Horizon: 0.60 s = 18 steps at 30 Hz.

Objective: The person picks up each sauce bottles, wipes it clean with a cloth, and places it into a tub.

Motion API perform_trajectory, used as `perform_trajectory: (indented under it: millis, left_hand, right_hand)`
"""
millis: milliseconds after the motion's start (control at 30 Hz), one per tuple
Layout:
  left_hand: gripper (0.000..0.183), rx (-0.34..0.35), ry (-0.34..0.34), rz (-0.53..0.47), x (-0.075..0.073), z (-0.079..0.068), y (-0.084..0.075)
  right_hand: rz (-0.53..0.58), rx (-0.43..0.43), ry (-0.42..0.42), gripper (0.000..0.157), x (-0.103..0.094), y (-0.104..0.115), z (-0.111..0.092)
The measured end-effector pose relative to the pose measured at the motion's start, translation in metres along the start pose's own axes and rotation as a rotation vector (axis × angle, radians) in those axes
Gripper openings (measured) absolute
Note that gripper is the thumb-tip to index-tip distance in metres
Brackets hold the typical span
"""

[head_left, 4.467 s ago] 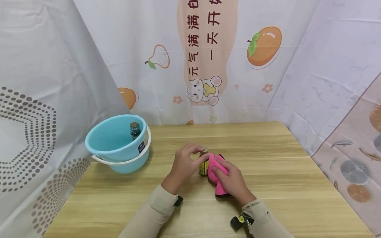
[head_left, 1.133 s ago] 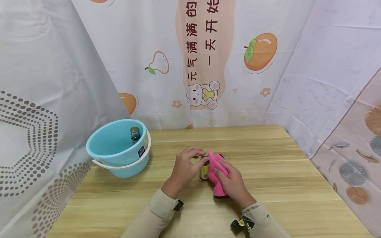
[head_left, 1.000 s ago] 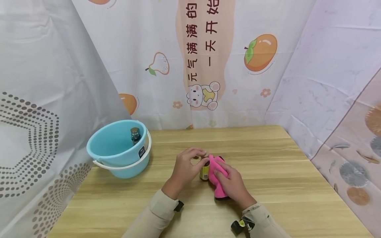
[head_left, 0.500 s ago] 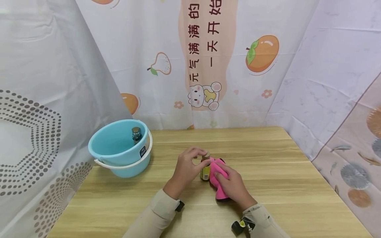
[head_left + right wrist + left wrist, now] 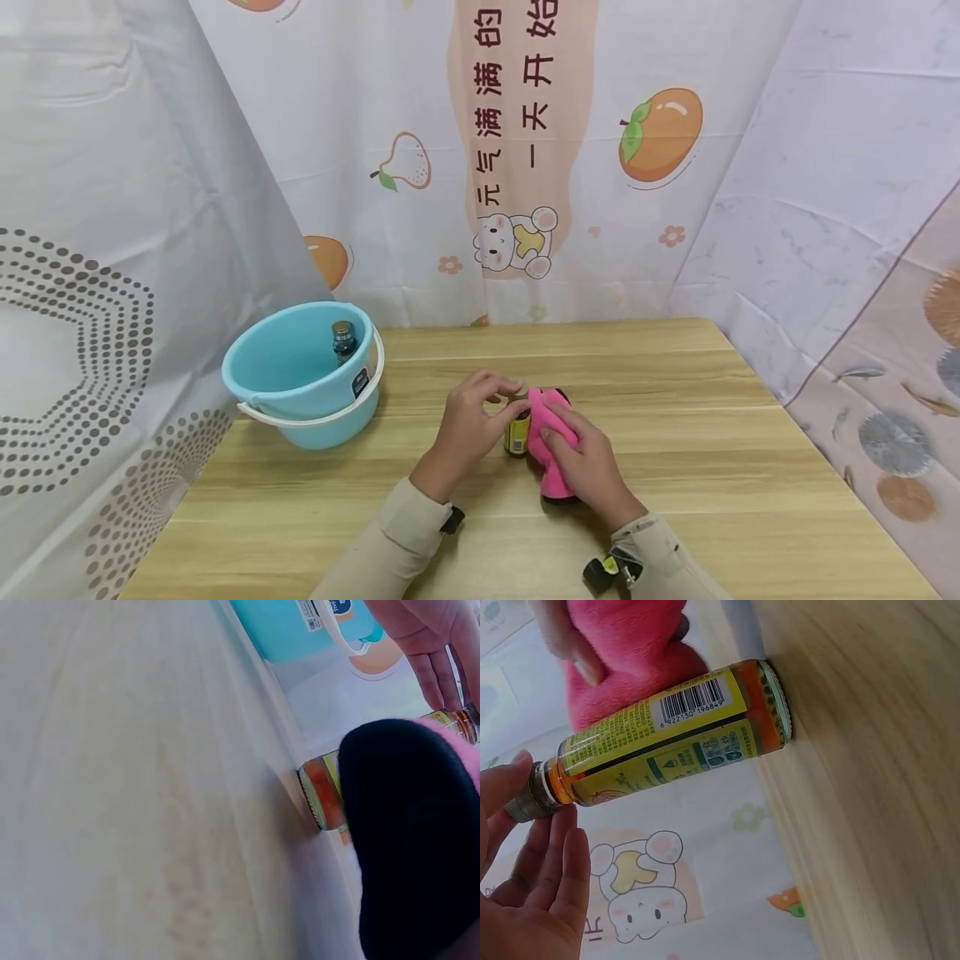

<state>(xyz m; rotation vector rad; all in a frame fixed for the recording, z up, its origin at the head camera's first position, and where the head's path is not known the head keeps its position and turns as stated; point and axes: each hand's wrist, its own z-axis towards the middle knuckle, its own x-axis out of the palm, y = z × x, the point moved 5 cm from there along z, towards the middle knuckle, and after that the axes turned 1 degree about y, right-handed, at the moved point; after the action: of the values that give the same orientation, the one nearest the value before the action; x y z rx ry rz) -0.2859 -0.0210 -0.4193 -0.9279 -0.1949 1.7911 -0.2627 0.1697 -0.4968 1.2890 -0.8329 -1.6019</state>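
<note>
A small glass bottle [image 5: 517, 437] with a yellow label, barcode and orange contents stands upright on the wooden table. My left hand [image 5: 472, 417] pinches its cap [image 5: 531, 796] between thumb and fingertips, the other fingers loosely bent beside the neck. In my right hand [image 5: 592, 462] is a pink fleecy pad [image 5: 551, 442], narrow-waisted like a figure eight, with a black side [image 5: 412, 840]. It lies against the right side of the bottle. My right thumb presses on its pink face, and part of the bottle is hidden behind it in the right wrist view.
A light blue bucket [image 5: 277, 346] with a white handle [image 5: 315, 412] stands at the table's left. Inside it, a dark capped bottle [image 5: 344, 342] leans by the wall. Printed curtains [image 5: 420, 233] hang behind and at both sides of the wooden table [image 5: 720, 467].
The pink pad has shifted up and down slightly along the bottle; since half a second ago its top end has risen beside the cap. My left hand stays at the cap; the bucket is unmoved.
</note>
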Motion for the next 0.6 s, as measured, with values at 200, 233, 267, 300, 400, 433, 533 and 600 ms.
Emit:
perform_trajectory:
  millis: [200,233,267,300,400,433,533,600]
  left_hand:
    - [0.02,0.029,0.01,-0.029,-0.0003,0.0013,-0.0026]
    - [0.02,0.035,0.011,-0.029,-0.0002,0.0013,-0.0029]
    - [0.02,0.039,0.013,-0.03,0.0001,0.0014,-0.003]
    - [0.02,0.041,0.015,-0.03,0.0002,0.0014,-0.0031]
    - [0.02,0.024,0.027,-0.031,0.0006,0.0011,-0.0024]
    - [0.02,0.015,0.031,-0.031,0.0007,0.0009,-0.0019]
    - [0.02,0.002,0.035,-0.026,0.0005,0.0006,-0.0011]
    - [0.021,0.006,0.03,-0.022,0.0007,0.0004,-0.0008]
  right_hand:
    - [0.087,-0.101,-0.03,0.041,-0.0034,0.008,-0.0013]
    - [0.096,-0.112,-0.032,0.041,-0.0036,0.0087,-0.0016]
    - [0.103,-0.119,-0.033,0.042,-0.0038,0.0094,-0.0018]
    - [0.108,-0.123,-0.035,0.042,-0.0039,0.0098,-0.002]
    - [0.104,-0.128,-0.034,0.042,-0.004,0.0099,-0.0017]
    - [0.101,-0.127,-0.032,0.042,-0.0039,0.0097,-0.0015]
    - [0.091,-0.117,-0.024,0.041,-0.0035,0.0094,-0.0011]
    - [0.088,-0.105,-0.016,0.041,-0.0031,0.0094,-0.001]
